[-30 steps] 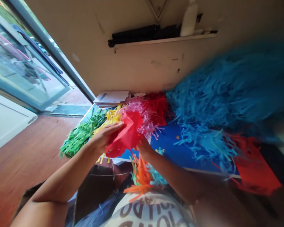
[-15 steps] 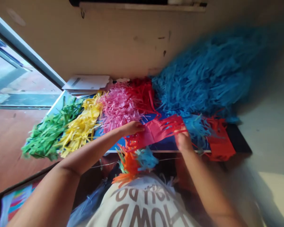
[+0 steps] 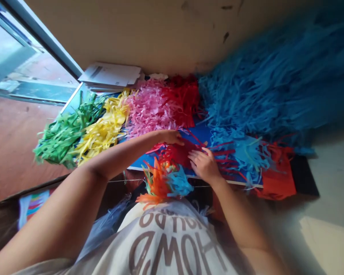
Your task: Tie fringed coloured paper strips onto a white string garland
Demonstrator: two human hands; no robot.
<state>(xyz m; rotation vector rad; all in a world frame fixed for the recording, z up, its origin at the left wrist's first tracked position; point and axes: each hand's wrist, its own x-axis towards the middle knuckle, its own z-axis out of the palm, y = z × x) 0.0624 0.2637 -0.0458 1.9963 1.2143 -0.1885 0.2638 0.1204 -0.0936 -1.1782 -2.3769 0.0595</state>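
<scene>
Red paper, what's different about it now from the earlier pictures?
The red paper was held up between both hands. Now it's down on the blue table, its strips pointing right. The right hand let go of their ends and moved left onto the paper; the left hand is at its edge, grip unclear. The green pile, yellow pile and pink pile stayed put.

Both bare arms reach forward. The left arm (image 3: 74, 194) bends at the elbow, its forearm slanting inward to the left hand (image 3: 171, 136), whose grip is unclear. The right arm (image 3: 237, 214) angles inward; the right hand (image 3: 204, 165) is palm down, fingers slightly spread.
</scene>
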